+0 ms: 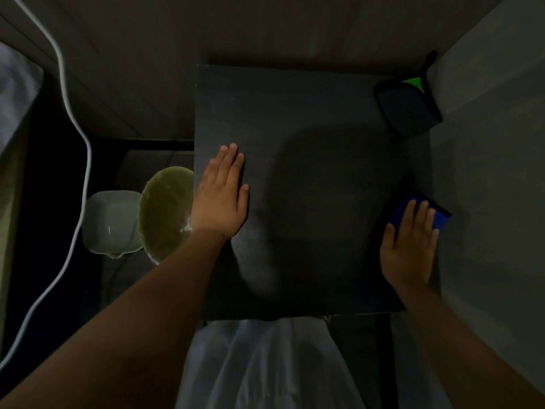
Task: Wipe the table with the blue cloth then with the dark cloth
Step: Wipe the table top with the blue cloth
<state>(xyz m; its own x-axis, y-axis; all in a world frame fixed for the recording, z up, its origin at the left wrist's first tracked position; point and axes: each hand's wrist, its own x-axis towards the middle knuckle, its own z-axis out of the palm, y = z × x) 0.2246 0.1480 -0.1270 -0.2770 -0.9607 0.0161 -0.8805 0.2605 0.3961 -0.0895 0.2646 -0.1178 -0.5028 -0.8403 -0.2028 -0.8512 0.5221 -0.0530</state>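
Observation:
A small dark square table (309, 122) fills the middle of the head view. The folded blue cloth (441, 218) lies at the table's right edge. My right hand (408, 246) rests flat on top of it, fingers spread over the cloth. The folded dark cloth (405, 110), with a green patch at its far corner, sits in the far right corner of the table. My left hand (219, 196) lies flat and open on the table's left edge, holding nothing.
A wall runs along the table's right side. Left of the table, lower down, stand a yellowish bowl (165, 214) and a white bowl (110, 222). A white cable (85, 160) curves along the floor at far left. Pale fabric (262, 364) hangs below the near edge.

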